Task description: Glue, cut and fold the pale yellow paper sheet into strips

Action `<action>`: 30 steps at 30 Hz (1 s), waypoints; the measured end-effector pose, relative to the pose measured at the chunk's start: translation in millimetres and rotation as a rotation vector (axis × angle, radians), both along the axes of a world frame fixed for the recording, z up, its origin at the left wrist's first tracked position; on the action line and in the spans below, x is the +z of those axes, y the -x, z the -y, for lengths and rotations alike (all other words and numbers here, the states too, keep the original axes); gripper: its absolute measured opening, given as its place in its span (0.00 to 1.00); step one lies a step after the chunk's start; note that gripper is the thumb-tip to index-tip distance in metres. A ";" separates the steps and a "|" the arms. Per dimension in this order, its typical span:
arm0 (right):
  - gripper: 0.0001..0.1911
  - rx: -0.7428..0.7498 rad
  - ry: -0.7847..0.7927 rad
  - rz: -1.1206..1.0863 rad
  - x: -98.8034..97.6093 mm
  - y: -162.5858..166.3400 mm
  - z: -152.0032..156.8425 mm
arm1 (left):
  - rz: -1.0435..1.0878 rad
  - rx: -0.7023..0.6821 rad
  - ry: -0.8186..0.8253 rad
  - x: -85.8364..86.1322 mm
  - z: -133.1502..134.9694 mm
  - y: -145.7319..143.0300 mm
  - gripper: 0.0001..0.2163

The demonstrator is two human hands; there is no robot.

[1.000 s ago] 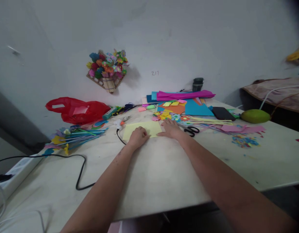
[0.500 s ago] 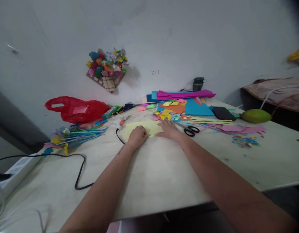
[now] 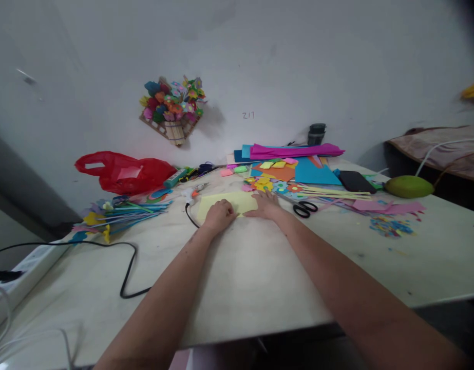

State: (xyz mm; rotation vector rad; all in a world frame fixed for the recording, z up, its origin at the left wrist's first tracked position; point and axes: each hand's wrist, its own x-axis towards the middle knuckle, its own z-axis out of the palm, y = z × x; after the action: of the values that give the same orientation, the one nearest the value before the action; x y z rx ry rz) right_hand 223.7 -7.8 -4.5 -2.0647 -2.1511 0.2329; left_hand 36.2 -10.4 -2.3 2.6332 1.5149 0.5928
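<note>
A pale yellow sheet of paper or foam lies flat on the table under both hands. My left hand rests on its near edge with the fingers curled and thumb and fingertips together at that edge. On the right end of the sheet, my right hand lies with its fingers spread. Scissors with black handles are just right of my right hand. A white glue gun with an orange part sits beyond the sheet's left end, its black cord running toward me.
Flower pieces on stems lie at left near a red plastic bag. Behind the hands are cut foam flowers and coloured sheets. A phone, a green fruit and scraps lie right. A power strip stands left.
The view has shifted slightly, so everything appears a little to the right. Both hands stay on the yellow sheet with almost no visible movement.
</note>
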 end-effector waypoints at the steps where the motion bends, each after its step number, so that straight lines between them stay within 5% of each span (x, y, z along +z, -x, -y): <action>1: 0.49 -0.001 0.004 0.000 -0.6 0.0 -0.7 | 0.006 0.006 0.005 -0.3 -0.1 0.1 0.05; 30: 0.49 -0.027 0.004 -0.011 2.0 15.5 2.8 | 0.013 0.064 0.025 -3.1 -3.8 -0.2 0.06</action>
State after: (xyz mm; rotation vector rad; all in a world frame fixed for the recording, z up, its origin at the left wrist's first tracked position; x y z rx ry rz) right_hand 208.2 -10.6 -2.5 -2.0888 -2.1168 0.2451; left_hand 36.4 -6.6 -5.4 2.5659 1.5978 0.5897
